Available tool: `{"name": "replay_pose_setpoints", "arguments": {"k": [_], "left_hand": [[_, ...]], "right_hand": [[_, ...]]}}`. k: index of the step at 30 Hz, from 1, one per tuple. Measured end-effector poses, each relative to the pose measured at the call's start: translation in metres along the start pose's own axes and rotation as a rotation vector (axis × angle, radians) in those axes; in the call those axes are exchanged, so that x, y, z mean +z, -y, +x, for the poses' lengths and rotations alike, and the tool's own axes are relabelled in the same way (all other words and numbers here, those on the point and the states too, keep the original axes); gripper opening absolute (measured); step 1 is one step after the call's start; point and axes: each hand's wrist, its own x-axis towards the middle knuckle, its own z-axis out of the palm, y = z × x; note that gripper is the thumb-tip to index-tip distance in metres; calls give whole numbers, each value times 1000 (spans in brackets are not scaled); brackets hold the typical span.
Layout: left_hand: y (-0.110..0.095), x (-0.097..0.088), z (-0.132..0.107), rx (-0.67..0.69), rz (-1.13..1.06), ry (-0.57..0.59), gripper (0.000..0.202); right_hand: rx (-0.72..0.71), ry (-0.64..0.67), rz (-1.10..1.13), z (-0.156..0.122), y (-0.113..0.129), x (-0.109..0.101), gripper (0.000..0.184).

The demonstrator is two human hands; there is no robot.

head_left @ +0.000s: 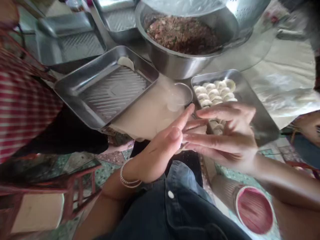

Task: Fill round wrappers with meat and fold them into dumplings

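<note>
My left hand (162, 146), with a beaded bracelet (128, 175) at the wrist, is cupped in front of my body, its fingers pointing away. My right hand (230, 135) reaches across from the right with fingers extended and apart. Its lower fingertips meet the left hand near the thumb. Something pale shows between the hands, mostly hidden by fingers; I cannot tell what it is. Just beyond the fingertips stands a small clear bowl (183, 95). Behind my right hand, a metal tray (260, 115) holds rows of folded dumplings (212, 91).
A large steel bowl (175, 63) of minced filling (182, 33) stands at the back. A left tray (105, 116) holds one dumpling (126, 62). More trays (72, 40) stand behind. Dough (287, 63) lies at right. A person in a checked garment (25, 103) is at left.
</note>
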Motion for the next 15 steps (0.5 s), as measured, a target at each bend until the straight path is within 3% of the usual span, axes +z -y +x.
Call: {"name": "replay_pose_setpoints", "arguments": {"k": [5,9,12,15], "left_hand": [[4,5,6,-18,-228,-74,76],[27,22,14,143,-453,-288,59],[42,29,17,326,-390,-327,51],[47,27,16,368,-278,-299,48]], "right_hand": [[30,-55,-72,1,-1,2,15],[94,-150,-171,5,-2,2,18],[150,-160,-258,5,-3,3,17],[124,-173,-302,1,-3,6,17]]}}
